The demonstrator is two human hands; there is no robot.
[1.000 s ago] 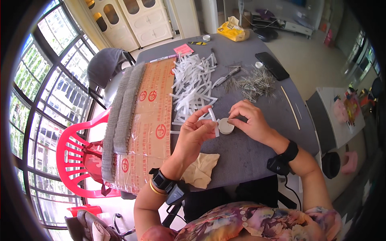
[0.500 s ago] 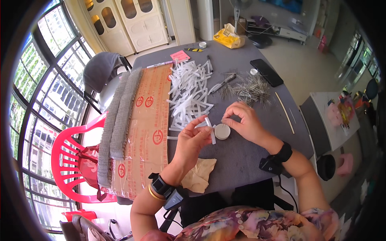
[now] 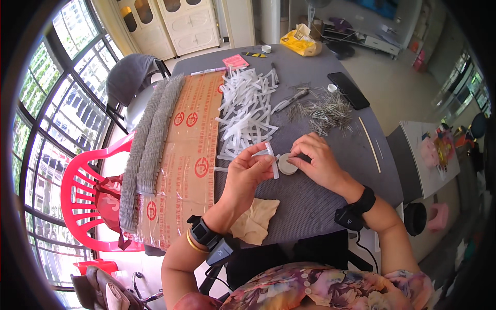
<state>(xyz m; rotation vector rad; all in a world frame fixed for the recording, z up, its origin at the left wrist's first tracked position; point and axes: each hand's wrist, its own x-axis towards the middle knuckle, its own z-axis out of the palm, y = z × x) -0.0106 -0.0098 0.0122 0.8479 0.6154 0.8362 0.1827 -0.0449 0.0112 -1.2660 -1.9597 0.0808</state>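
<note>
My left hand [image 3: 251, 168] is closed, with a short white plastic strip [image 3: 272, 161] pinched upright between thumb and fingers. To the right of it is a small round white container [image 3: 287, 164]. My right hand [image 3: 318, 161] is closed too, its thumb and fingertips pressed together at the container's right edge. Whatever lies between those fingertips is too small to make out. Beyond my left hand spreads a heap of similar white strips [image 3: 247, 106]. Thin metal wire pieces [image 3: 328, 114] lie in a loose pile past my right hand.
Long bundles of grey strands [image 3: 150, 134] lie on a taped brown cardboard sheet [image 3: 194, 150] at the left. Around the grey table [image 3: 330, 217] are a beige cloth [image 3: 256, 221], a utility knife [image 3: 290, 100], a black phone [image 3: 349, 90], a wooden stick [image 3: 369, 144] and a yellow bag [image 3: 301, 41].
My right fingertips have come down slightly to the container's rim. My left hand keeps its grip on the strip, and the whole view has shifted a little.
</note>
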